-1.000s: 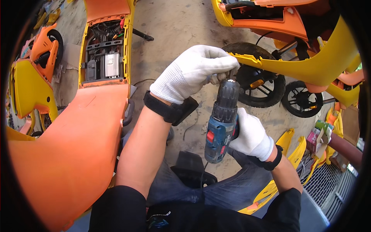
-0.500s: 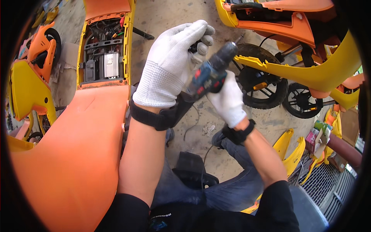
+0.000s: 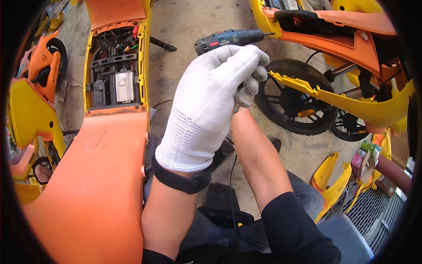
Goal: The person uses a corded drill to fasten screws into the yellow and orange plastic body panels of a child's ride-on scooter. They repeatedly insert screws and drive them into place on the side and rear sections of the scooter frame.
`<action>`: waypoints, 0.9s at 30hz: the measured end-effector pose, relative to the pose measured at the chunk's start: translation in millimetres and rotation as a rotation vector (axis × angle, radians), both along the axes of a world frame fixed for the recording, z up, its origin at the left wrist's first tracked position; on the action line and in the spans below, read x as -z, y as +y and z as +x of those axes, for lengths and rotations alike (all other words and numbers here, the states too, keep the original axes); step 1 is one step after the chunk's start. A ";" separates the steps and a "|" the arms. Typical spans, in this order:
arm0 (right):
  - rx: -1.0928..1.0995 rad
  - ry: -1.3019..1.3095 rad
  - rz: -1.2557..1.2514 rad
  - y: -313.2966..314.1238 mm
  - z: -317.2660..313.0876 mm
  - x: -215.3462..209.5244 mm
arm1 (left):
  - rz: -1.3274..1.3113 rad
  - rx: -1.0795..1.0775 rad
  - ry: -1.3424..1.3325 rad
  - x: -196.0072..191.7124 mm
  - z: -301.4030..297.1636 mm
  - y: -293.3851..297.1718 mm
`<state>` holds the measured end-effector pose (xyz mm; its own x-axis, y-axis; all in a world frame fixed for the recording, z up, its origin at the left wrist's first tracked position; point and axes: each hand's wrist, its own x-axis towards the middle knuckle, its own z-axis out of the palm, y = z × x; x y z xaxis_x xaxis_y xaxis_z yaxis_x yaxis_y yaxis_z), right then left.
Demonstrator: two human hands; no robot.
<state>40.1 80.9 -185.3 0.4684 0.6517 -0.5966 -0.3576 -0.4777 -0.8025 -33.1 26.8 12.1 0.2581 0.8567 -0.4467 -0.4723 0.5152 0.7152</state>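
Note:
My left hand (image 3: 211, 97), in a white knit glove, is raised at the centre with its fingers curled inward and closed. Whatever its fingers hold is hidden by the palm and thumb. Behind it passes my right forearm (image 3: 257, 149), and the right hand itself is covered by the left glove. Just beyond the left hand, a dark blue and black cordless drill (image 3: 228, 39) lies level in the air, its bit toward the right. The drill's handle is hidden, where my right hand is.
On the left stands an orange and yellow scooter body (image 3: 88, 163) with an open bay of wiring and a silver box (image 3: 125, 86). Right of my hands are a black wheel (image 3: 292, 101) and a yellow panel (image 3: 351, 99). Loose yellow panels (image 3: 332, 180) lie lower right by a metal grate (image 3: 373, 211).
The drill has moved farther away and swung from slanting to level. My right hand has gone behind the left. My left hand has shifted right and appears larger.

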 end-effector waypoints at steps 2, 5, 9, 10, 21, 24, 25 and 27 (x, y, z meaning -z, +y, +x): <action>-0.044 -0.247 -0.027 3.4 4.5 3.6 | 0.010 0.022 -0.027 2.5 0.7 2.7; -0.094 -0.408 -0.065 5.3 -5.9 3.7 | -0.008 -0.002 0.013 2.1 -4.6 1.3; -0.110 -0.525 -0.101 7.4 2.5 0.9 | -0.022 0.006 0.023 2.8 -0.8 6.3; -0.120 -0.530 -0.106 6.6 1.1 0.6 | -0.028 0.002 0.027 3.4 -1.0 6.5; -0.100 -0.615 -0.154 29.4 7.6 -6.1 | -0.090 -0.037 -0.003 2.1 3.5 8.7; -0.113 -0.598 -0.161 33.2 -1.0 -4.7 | -0.082 -0.029 0.045 3.4 -0.5 8.5; -0.116 -0.599 -0.161 33.8 -3.0 -5.0 | -0.079 -0.032 0.046 2.1 -1.4 8.3; -0.113 -0.603 -0.169 38.5 -0.6 -6.4 | -0.075 -0.034 0.042 0.7 -1.8 7.6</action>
<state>39.4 119.5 -178.9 0.6883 0.6364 -0.3483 0.1935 -0.6237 -0.7573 -35.0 34.4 11.4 0.2086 0.8282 -0.5201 -0.4610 0.5523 0.6946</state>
